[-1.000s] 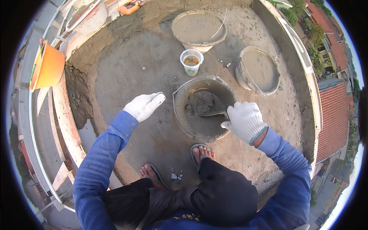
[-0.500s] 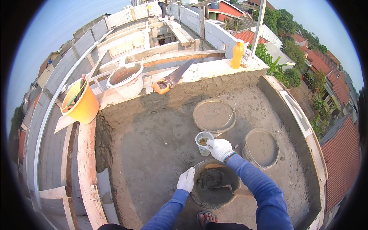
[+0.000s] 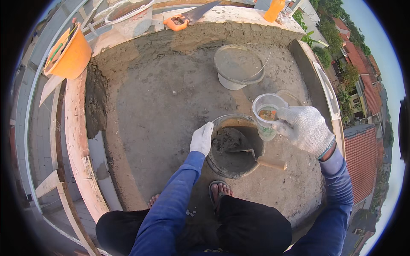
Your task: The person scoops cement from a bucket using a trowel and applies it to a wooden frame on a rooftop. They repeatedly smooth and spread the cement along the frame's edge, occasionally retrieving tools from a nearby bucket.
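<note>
My right hand (image 3: 305, 130), in a white knitted glove, grips a clear plastic cup (image 3: 266, 124) by its side. Something brownish-orange shows inside the cup, too unclear to name. Also gloved in white, my left hand (image 3: 201, 139) is closed on the left rim of a round bucket (image 3: 256, 147). Grey wet mortar (image 3: 225, 144) lies in that bucket. A trowel (image 3: 272, 163) rests in it, blade on the mortar and wooden handle sticking out over the right rim. The cup is held up beside the bucket's upper right edge.
A second bucket (image 3: 239, 64) filled with grey mix stands farther off. Behind the cup, another round container is mostly hidden. On the far ledge lie a handsaw (image 3: 192, 16), a whitish bucket (image 3: 132, 21) and an orange bottle (image 3: 274, 10). An orange bucket (image 3: 70, 53) stands at the left corner.
My right hand has drawn the cup back and raised it, from beyond the bucket to its right side. My left hand stays on the rim. The view has tilted downward.
</note>
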A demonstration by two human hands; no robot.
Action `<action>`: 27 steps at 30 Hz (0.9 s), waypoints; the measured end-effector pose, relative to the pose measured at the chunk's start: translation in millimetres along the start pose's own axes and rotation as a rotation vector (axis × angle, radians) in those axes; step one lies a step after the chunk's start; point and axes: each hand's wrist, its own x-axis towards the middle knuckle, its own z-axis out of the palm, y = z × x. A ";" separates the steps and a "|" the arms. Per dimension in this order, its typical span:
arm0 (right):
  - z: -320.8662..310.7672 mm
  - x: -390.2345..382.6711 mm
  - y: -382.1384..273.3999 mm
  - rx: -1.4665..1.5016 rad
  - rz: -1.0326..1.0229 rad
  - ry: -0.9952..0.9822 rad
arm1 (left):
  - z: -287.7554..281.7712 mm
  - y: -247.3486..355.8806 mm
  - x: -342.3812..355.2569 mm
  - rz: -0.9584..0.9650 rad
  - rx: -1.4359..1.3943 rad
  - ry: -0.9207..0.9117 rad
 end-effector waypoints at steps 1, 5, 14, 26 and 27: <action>6.3 -4.3 3.4 -0.034 -0.042 -0.017 | -4.0 -4.2 2.0 -0.010 -0.011 -0.019; 4.3 -29.6 11.8 -0.164 -0.121 -0.088 | 6.5 7.6 5.7 0.020 -0.039 0.010; 17.9 -25.3 -3.3 -0.251 -0.146 -0.218 | 4.0 10.9 0.8 -0.008 -0.021 0.038; 38.0 -15.9 -14.9 -0.306 -0.155 -0.207 | 0.3 5.3 1.1 0.005 -0.078 0.036; 40.1 -16.4 -14.0 -0.306 -0.162 -0.202 | 1.1 4.8 0.9 -0.004 -0.088 0.039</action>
